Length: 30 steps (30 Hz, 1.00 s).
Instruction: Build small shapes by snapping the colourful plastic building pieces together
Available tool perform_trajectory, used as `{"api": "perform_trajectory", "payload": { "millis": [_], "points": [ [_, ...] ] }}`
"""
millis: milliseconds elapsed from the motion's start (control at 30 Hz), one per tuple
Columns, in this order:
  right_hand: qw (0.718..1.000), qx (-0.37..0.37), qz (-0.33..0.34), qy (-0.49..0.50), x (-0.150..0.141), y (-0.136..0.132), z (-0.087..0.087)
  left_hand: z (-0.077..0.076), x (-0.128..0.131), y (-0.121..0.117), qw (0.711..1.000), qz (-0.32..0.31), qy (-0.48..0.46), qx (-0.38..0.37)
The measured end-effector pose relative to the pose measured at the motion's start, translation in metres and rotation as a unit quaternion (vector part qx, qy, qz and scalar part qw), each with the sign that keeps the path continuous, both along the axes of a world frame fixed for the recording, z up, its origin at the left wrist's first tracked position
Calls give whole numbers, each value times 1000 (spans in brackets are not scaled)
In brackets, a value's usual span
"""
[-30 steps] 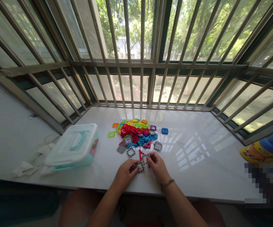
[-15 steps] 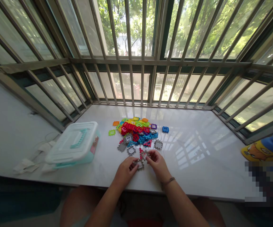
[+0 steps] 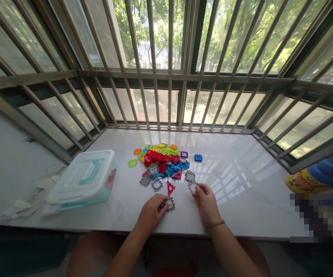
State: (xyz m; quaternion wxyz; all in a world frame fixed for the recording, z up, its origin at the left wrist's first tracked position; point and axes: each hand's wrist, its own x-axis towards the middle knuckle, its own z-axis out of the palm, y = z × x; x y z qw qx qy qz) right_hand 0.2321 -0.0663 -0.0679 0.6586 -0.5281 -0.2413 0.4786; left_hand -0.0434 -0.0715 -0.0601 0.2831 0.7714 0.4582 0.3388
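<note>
My left hand grips a grey toothed-edge building tile low over the white tabletop. Another grey tile, with an open middle, is pinched in my right hand, close to a grey tile that lies on the table. Between and beyond my hands lies a red triangular tile. A grey tile with a window pattern is to its left. Farther back is a heap of interlocking tiles in red, blue, yellow, green and grey.
A lidded pale-green plastic box stands at the left, beside white cloth and cord. A blue tile lies right of the heap. A yellow and blue bottle is at the right edge. Metal window bars border the table's back.
My right hand has moved right with its grey tile, away from my left hand. The red triangular tile is now in full view. My left hand has barely moved.
</note>
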Motion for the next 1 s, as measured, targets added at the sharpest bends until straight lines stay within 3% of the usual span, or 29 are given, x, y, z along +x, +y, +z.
{"api": "perform_trajectory", "payload": {
  "millis": [100, 167, 300, 400, 467, 533, 667, 767, 867, 1000],
  "points": [
    [992, -2, -51, -113, 43, -6, 2, -1, 2, -1, 999, -12, 18, 24],
    [966, -15, -67, -249, 68, -6, 7, -1, 2, -1, 999, -10, 26, 24],
    [843, 30, -36, -536, 92, 0, 14, -1, 1, 1, 1000, -3, 26, 4],
    [767, 84, 31, -635, 88, 5, 8, -1, 1, 2, 1000, 1, 23, -8],
    [743, 88, 48, -662, 84, 7, 3, 0, 1, 2, 1000, 3, 23, -13],
    [741, 93, 47, -663, 81, 6, 1, 1, 1, 2, 1000, 0, 20, -15],
    [766, 107, 42, -633, 71, -3, 7, 2, -1, 3, 1000, -1, 6, -13],
    [778, 107, 84, -614, 47, -16, 11, 3, -3, 4, 1000, 18, -6, -22],
    [768, 113, 149, -612, 8, -31, 11, 6, -4, 5, 999, 26, -15, -34],
    [736, 120, 198, -636, -48, -41, 12, 10, -5, 5, 999, 25, -23, -30]
  ]
}}
